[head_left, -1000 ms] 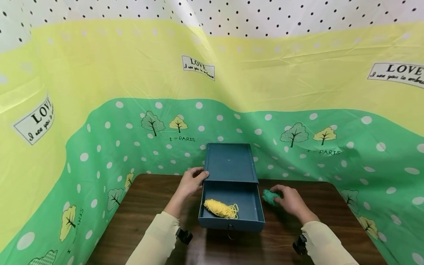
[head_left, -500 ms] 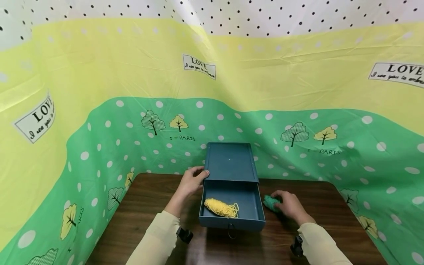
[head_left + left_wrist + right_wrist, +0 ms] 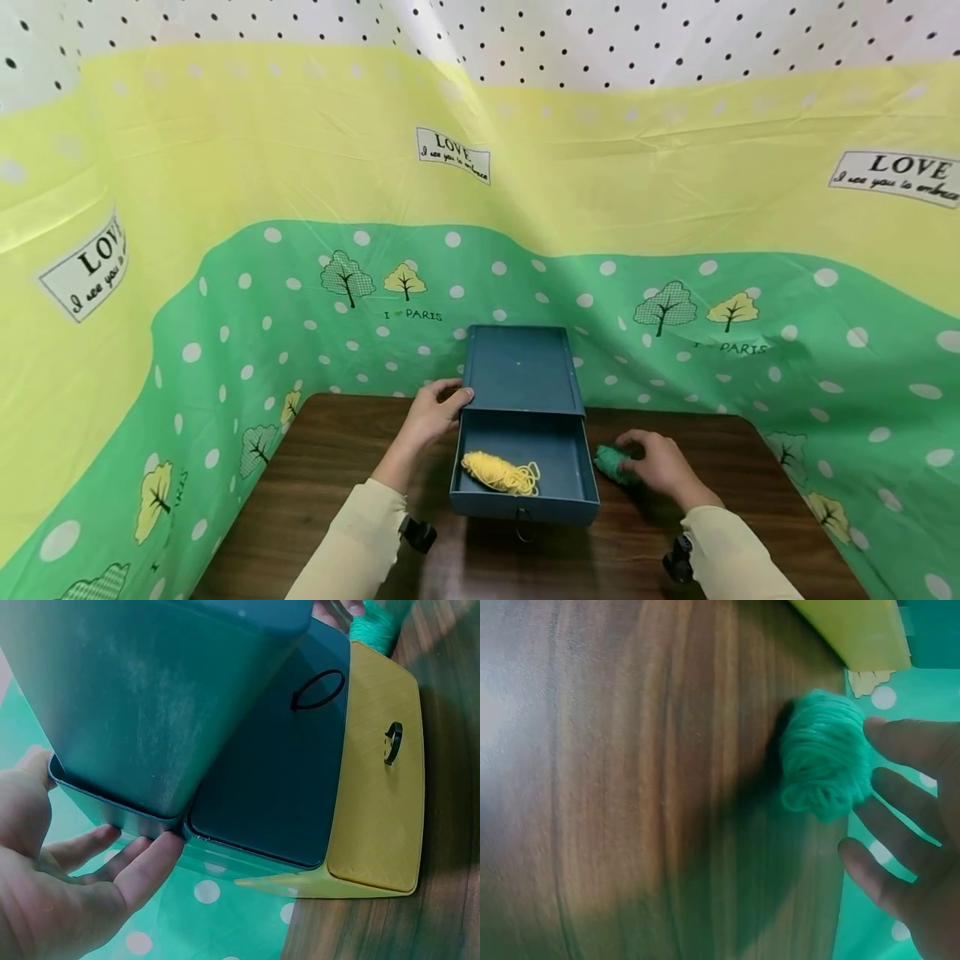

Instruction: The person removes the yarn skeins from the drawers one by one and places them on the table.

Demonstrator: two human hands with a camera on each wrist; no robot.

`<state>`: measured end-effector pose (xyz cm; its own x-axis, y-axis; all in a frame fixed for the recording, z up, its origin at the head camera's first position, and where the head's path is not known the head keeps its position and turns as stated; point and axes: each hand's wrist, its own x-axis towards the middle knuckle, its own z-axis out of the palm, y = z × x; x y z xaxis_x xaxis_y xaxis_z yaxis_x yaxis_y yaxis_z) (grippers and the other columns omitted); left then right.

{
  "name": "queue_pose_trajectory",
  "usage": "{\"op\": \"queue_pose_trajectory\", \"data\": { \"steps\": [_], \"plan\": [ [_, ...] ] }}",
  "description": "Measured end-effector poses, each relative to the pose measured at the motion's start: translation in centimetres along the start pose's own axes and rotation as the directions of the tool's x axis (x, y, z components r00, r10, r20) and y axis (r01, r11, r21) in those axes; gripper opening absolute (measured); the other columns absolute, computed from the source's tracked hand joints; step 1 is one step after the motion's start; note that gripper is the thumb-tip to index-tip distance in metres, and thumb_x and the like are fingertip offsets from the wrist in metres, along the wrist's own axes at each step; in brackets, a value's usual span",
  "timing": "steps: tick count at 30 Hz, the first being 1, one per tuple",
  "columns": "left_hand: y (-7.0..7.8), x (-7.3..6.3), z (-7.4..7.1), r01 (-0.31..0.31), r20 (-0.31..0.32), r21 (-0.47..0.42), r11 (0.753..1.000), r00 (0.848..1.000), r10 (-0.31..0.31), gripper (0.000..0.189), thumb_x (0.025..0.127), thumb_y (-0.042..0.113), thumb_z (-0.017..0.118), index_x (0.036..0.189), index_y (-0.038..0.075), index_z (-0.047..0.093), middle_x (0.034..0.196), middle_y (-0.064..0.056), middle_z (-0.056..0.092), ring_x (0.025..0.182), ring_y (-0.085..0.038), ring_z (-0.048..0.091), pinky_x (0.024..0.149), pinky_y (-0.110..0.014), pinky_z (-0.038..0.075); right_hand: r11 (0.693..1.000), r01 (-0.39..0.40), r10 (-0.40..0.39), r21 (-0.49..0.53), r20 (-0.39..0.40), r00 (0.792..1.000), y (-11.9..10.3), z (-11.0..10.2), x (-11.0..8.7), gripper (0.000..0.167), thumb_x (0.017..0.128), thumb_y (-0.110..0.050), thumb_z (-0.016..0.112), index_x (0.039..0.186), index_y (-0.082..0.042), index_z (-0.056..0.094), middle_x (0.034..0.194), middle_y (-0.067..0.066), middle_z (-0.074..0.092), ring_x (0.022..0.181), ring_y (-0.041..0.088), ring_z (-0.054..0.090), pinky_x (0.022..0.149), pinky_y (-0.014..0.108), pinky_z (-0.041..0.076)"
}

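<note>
A drawer unit [image 3: 517,367] stands on the table with its top blue drawer [image 3: 558,467] pulled out. A yellow yarn skein [image 3: 498,473] lies on the left in that drawer. My left hand [image 3: 435,411] grips the unit's front left corner, thumb on top and fingers along the side. On the right, my right hand [image 3: 663,467] holds a green yarn skein [image 3: 611,462] low over the table beside the drawer. In the right wrist view, the thumb and fingertips meet one end of the green skein [image 3: 825,754], while another finger stands apart from it.
In the left wrist view, a closed blue drawer [image 3: 262,780] and a yellow drawer [image 3: 379,780] sit below the open one, each with a black loop pull. Dark wood table [image 3: 300,500] surrounds the unit. A patterned curtain [image 3: 375,358] hangs close behind the table.
My right hand and the green skein have shifted slightly toward me since a second ago. The left hand, drawer and yellow skein stay put.
</note>
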<state>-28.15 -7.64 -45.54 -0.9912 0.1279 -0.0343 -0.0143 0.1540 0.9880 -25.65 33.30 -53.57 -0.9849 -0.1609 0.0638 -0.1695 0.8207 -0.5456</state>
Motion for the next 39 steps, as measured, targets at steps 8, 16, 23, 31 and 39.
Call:
{"op": "queue_pose_trajectory", "data": {
  "steps": [8,16,23,31,39],
  "plan": [
    [0.0,0.1,0.0,0.024,0.004,-0.017,1.000,1.000,-0.024,0.059,0.101,0.035,0.066,0.149,0.005,0.052,0.136,-0.019,0.058,0.116,-0.030,0.065,0.093,-0.044,0.060,0.999,0.050,-0.049,0.013,-0.042,0.998,-0.4,-1.5,-0.4,0.031,0.088,-0.016,0.081,0.118,-0.011,0.075,0.116,0.011,0.074,0.109,0.037,0.067,0.085,0.052,0.057],
    [0.0,0.1,0.0,0.019,0.006,-0.016,1.000,1.000,-0.019,0.060,0.100,0.035,0.067,0.149,0.002,0.051,0.136,-0.021,0.057,0.116,-0.033,0.065,0.092,-0.045,0.060,0.996,0.091,-0.092,-0.007,-0.101,0.991,-1.6,-3.4,-0.6,0.037,0.091,-0.024,0.080,0.125,-0.011,0.073,0.125,0.012,0.072,0.117,0.041,0.064,0.089,0.057,0.055],
    [0.1,0.1,-0.1,0.017,0.019,-0.013,1.000,1.000,-0.017,0.060,0.101,0.035,0.067,0.149,0.003,0.052,0.136,-0.021,0.057,0.116,-0.032,0.066,0.092,-0.044,0.060,0.992,0.126,-0.128,-0.023,-0.145,0.981,-4.0,-5.4,-0.8,0.038,0.092,-0.026,0.079,0.127,-0.011,0.072,0.128,0.015,0.070,0.122,0.043,0.061,0.096,0.063,0.051],
    [0.3,0.0,-0.2,0.015,0.018,-0.017,1.000,1.000,-0.015,0.058,0.101,0.033,0.066,0.149,0.003,0.052,0.136,-0.021,0.057,0.115,-0.031,0.066,0.092,-0.044,0.060,0.974,0.220,-0.226,-0.053,-0.193,0.955,-6.1,-6.7,-0.9,0.036,0.090,-0.025,0.082,0.124,-0.015,0.074,0.119,0.007,0.072,0.102,0.028,0.070,0.079,0.043,0.059],
    [0.2,0.1,-0.2,0.020,0.024,-0.006,1.000,1.000,-0.020,0.059,0.101,0.035,0.067,0.149,0.003,0.052,0.137,-0.021,0.057,0.116,-0.032,0.065,0.092,-0.043,0.060,0.942,0.326,-0.335,-0.079,-0.242,0.911,-8.9,-7.5,-1.7,0.032,0.089,-0.024,0.083,0.119,-0.017,0.077,0.116,0.003,0.072,0.092,0.021,0.069,0.066,0.027,0.056]
  ]
}}
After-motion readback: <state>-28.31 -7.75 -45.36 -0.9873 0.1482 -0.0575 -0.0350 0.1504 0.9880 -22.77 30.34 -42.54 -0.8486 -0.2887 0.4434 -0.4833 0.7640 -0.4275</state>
